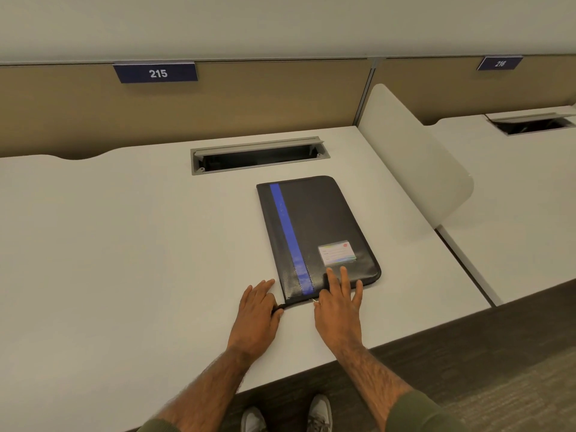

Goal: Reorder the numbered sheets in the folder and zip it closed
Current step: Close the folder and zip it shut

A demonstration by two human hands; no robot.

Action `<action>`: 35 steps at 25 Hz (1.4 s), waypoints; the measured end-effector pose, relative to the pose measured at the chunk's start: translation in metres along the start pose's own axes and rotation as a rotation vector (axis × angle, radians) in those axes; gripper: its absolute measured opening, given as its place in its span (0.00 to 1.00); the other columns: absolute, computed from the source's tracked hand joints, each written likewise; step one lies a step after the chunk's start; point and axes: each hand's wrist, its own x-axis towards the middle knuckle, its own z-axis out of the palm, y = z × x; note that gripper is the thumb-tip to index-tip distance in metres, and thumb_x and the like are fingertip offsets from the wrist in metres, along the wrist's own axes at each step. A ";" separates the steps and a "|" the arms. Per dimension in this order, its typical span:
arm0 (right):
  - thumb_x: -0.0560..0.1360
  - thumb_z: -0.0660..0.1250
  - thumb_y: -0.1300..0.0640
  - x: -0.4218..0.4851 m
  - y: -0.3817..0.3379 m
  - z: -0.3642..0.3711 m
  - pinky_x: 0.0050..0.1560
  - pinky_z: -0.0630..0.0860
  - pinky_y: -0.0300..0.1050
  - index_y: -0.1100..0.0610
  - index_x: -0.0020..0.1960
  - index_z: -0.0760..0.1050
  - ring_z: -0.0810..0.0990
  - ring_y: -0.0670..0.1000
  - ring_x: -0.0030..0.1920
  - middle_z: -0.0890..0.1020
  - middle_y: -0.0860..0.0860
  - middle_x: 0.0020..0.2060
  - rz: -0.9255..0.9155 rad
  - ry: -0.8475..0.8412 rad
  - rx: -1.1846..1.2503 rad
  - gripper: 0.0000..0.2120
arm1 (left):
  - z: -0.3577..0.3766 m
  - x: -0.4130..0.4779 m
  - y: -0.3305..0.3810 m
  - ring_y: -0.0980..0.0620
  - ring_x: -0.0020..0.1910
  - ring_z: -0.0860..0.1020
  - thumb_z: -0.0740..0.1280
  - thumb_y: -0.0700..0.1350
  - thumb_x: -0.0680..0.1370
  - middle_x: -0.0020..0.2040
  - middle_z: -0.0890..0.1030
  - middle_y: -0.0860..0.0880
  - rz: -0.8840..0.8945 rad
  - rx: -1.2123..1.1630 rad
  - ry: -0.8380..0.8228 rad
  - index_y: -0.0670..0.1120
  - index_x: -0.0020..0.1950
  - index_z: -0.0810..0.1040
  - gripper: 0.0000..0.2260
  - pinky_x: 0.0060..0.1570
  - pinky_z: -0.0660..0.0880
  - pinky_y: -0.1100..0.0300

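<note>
A black zip folder (314,226) with a blue stripe and a small label card lies closed on the white desk (124,244), and no sheets show. My left hand (257,310) lies at the folder's near left corner, where its thumb and forefinger pinch the black zipper tail (278,308). My right hand (338,304) rests with straight fingers on the folder's near edge. A small metal zipper pull (314,301) shows beside its thumb.
A grey cable slot (258,157) opens in the desk behind the folder. A white divider panel (414,157) stands on the right, with a second desk beyond it. A tan back panel carries the sign 215 (157,73). The desk's front edge is close to my body.
</note>
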 end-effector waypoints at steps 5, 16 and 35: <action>0.73 0.75 0.50 0.004 0.027 -0.007 0.76 0.51 0.72 0.51 0.44 0.82 0.54 0.61 0.80 0.68 0.54 0.77 0.064 -0.026 -0.007 0.06 | 0.003 -0.001 -0.001 0.51 0.78 0.60 0.63 0.50 0.84 0.78 0.65 0.49 -0.004 -0.037 0.017 0.49 0.55 0.74 0.06 0.78 0.45 0.57; 0.77 0.70 0.49 0.007 0.068 -0.012 0.77 0.44 0.68 0.48 0.53 0.81 0.49 0.58 0.81 0.64 0.51 0.78 0.204 -0.072 -0.049 0.06 | 0.010 -0.011 -0.009 0.53 0.78 0.59 0.61 0.52 0.84 0.78 0.65 0.53 -0.017 -0.078 0.025 0.54 0.51 0.71 0.04 0.76 0.42 0.64; 0.60 0.83 0.47 0.031 0.128 -0.010 0.67 0.60 0.76 0.51 0.43 0.85 0.69 0.63 0.73 0.79 0.56 0.67 0.317 0.011 -0.117 0.15 | 0.001 0.002 -0.022 0.55 0.64 0.73 0.44 0.62 0.83 0.64 0.80 0.52 0.092 -0.018 0.175 0.52 0.38 0.72 0.24 0.73 0.51 0.63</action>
